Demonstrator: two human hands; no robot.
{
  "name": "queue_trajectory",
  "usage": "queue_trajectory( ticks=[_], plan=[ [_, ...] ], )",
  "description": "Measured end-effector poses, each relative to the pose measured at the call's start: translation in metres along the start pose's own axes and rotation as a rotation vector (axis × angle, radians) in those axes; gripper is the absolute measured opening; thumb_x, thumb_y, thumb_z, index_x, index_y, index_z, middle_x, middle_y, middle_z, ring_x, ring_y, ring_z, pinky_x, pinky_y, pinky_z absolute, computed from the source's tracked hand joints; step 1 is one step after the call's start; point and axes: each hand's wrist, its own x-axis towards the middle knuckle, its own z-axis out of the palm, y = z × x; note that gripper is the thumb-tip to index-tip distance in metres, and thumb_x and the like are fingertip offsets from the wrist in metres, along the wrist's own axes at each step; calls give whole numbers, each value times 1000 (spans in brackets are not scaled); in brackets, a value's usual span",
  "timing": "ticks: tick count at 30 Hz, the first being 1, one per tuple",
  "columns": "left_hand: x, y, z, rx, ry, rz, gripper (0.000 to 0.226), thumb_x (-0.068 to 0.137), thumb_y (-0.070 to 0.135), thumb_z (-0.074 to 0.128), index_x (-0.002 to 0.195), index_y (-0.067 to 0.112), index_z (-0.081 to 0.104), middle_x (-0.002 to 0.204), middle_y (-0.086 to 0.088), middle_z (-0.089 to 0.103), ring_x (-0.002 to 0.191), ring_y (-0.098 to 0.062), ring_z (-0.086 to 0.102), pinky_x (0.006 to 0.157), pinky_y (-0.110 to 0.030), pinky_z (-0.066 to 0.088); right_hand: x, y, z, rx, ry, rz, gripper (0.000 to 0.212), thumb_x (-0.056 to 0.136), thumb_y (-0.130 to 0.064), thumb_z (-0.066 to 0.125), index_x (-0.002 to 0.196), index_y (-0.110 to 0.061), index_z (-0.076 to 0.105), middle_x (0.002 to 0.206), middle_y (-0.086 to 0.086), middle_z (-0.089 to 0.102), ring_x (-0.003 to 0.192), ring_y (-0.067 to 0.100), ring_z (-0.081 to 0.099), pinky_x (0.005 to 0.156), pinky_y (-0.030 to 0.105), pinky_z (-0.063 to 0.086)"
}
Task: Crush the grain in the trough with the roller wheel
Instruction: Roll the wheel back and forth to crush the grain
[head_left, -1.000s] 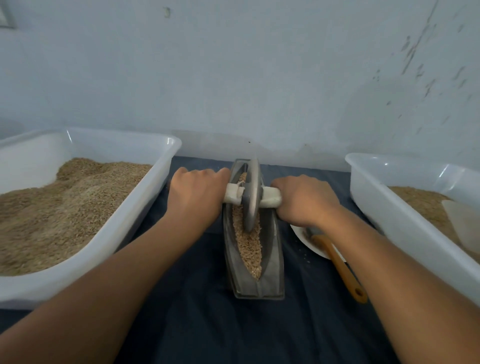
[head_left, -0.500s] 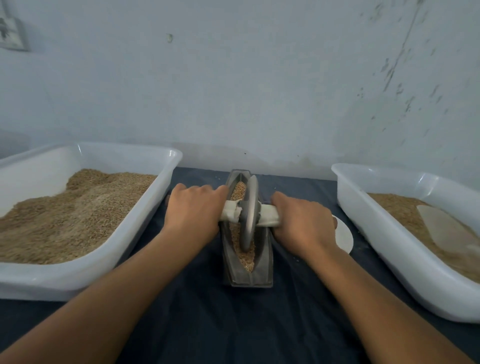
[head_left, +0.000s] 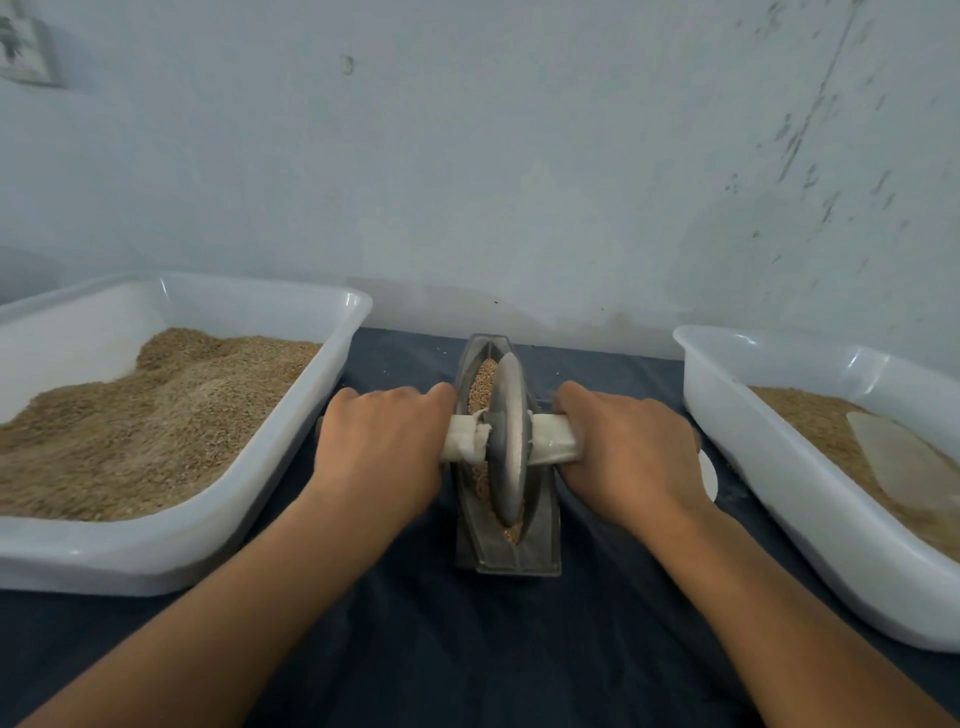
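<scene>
Nearest, both forearms reach in from 7 and 5 o'clock toward the middle of the dark cloth (head_left: 467, 649). The left hand (head_left: 382, 452) has its fingers curled tight over the left end of the white-wrapped axle (head_left: 553, 446), and the right hand (head_left: 631, 452) wraps the right end the same way, so the roller wheel (head_left: 510, 441) stands upright on edge between them, set down in the trough (head_left: 509, 556) at the centre.

The crushing looks under way but not finished: the grain (head_left: 480, 389) showing in the trough ahead of the wheel, toward 12 o'clock, and the little at its near tip appears as whole kernels, so more passes seem needed. How fine the grain under the wheel is cannot be told.

At 9 o'clock the left tub (head_left: 156, 561) holds a deep, uneven heap of brown grain. At 3 o'clock the right tub (head_left: 779, 467) holds a shallower layer with a pale scoop (head_left: 904, 457) lying on it. A white dish (head_left: 707, 475) peeks out just beside the right hand, its contents hidden.
</scene>
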Motion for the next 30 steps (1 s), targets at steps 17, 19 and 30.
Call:
queue_trajectory(
  ticks=[17, 19, 30],
  plan=[
    [53, -3, 36, 67, 1, 39, 30, 89, 31, 64, 92, 29, 35, 73, 8, 48, 55, -13, 37, 63, -35, 34, 41, 14, 43, 166, -458, 76, 10, 76, -38, 54, 85, -35, 50, 70, -10, 55, 63, 17, 51, 51, 31, 32],
    [59, -4, 38, 60, 7, 38, 29, 88, 32, 64, 93, 28, 36, 75, 7, 50, 59, -15, 42, 63, -35, 35, 49, 17, 47, 182, -504, 56, 10, 75, -39, 56, 82, -35, 50, 71, -11, 55, 62, 13, 49, 50, 29, 30],
    [88, -7, 53, 90, 49, 34, 19, 91, 31, 59, 94, 28, 41, 75, 6, 52, 63, -18, 47, 63, -35, 33, 91, 26, 58, 364, -829, 29, 16, 73, -30, 72, 87, -32, 65, 82, -7, 68, 76, 14, 64, 61, 31, 47]
  ],
)
